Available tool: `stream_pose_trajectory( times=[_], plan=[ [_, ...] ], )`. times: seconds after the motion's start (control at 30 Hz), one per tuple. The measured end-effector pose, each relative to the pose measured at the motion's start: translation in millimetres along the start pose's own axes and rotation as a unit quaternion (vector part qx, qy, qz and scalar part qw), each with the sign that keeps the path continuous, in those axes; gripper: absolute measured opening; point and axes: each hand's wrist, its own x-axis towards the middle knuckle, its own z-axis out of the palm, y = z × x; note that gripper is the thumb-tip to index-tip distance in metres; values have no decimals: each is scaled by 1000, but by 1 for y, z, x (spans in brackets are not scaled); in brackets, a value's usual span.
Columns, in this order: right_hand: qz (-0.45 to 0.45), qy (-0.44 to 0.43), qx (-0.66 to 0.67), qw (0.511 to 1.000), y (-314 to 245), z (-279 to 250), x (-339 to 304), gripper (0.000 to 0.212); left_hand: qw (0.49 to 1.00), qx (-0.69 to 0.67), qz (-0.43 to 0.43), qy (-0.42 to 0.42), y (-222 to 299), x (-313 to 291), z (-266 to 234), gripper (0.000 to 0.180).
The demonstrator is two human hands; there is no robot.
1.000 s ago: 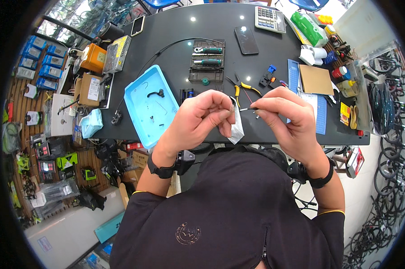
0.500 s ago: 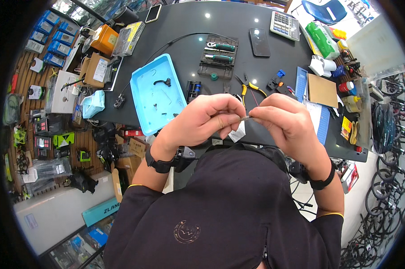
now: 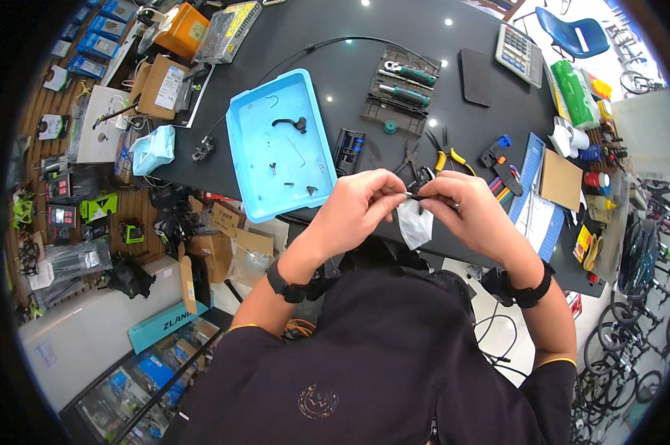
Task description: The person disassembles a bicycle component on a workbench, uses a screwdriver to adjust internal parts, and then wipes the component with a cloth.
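In front of my chest, over the near edge of the table, both hands come together at a small, thin metallic part (image 3: 413, 196). Thumb and fingertips of my left hand (image 3: 363, 205) pinch one end; my right hand (image 3: 462, 211) pinches the other. The fingers cover most of the part, so its kind is unclear. Just below hangs a white paper or cloth piece (image 3: 415, 226). Beyond the hands lie pliers with yellow handles (image 3: 449, 157) and another pair of pliers (image 3: 409, 159). A light blue tray (image 3: 250, 148) to the left holds a brake lever (image 3: 290, 124) and several small parts.
An open tool case (image 3: 385, 111) with green-handled tools lies farther back, beside a dark phone-like slab (image 3: 474, 76) and a calculator (image 3: 519, 54). A black cable (image 3: 298, 53) arcs behind the tray. On the right are a blue ruled mat (image 3: 528, 174) and a cardboard piece (image 3: 561, 180).
My view has shifted, so the table items sit differently in it. Both hands still pinch the small part, with their fingertips a little closer together. More of the white piece shows below them.
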Motion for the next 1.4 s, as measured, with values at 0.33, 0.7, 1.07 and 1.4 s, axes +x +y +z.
stream_pose_trajectory(
  times=[0.33, 0.7, 1.07, 1.4],
  plan=[
    [-96, 124, -156, 975, 79, -6, 131, 9, 977, 13, 50, 209, -56, 29, -55, 23],
    [73, 56, -104, 990, 153, -49, 200, 18, 976, 166, 32, 137, -52, 85, -115, 20],
    [-22, 55, -189, 980, 141, -41, 202, 15, 934, 336, 75, 95, -72, 118, -93, 29],
    [-67, 66, -232, 968, 142, -27, 196, 13, 826, 542, 122, 94, -115, 144, -67, 71]
  ],
)
